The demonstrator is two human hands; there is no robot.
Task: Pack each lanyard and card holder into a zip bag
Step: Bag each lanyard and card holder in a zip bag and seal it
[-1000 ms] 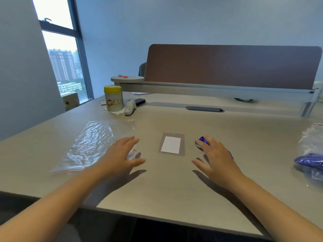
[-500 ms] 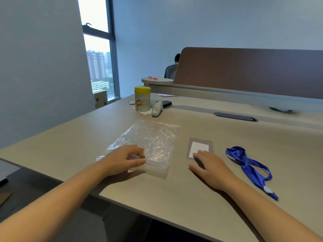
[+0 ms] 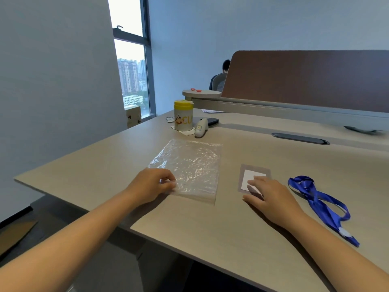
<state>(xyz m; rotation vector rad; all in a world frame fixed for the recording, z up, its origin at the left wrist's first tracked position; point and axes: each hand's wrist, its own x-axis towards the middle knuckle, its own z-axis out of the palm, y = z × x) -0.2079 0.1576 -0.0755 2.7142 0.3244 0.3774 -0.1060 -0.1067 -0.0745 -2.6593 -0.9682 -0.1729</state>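
Pinching bag (image 3: 189, 167) corner with left hand (image 3: 150, 184); right hand (image 3: 271, 197), fingers (image 3: 255, 183) relaxed, rested on holder (image 3: 250, 174); lanyard (image 3: 322, 205) lay beside on tabletop (image 3: 210, 224).

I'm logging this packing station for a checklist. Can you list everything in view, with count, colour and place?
zip bag: one, clear, flat on desk, left of centre
card holder: one, grey with white insert, right of bag
lanyard: one, blue, loose on desk at right
canister: one, white with yellow lid, far side
white handheld device: one, beside canister
phone: one, dark, behind device
desk: one, light wood
divider: one, brown, rear
left hand: pinches bag's near edge
right hand: fingers rest on card holder
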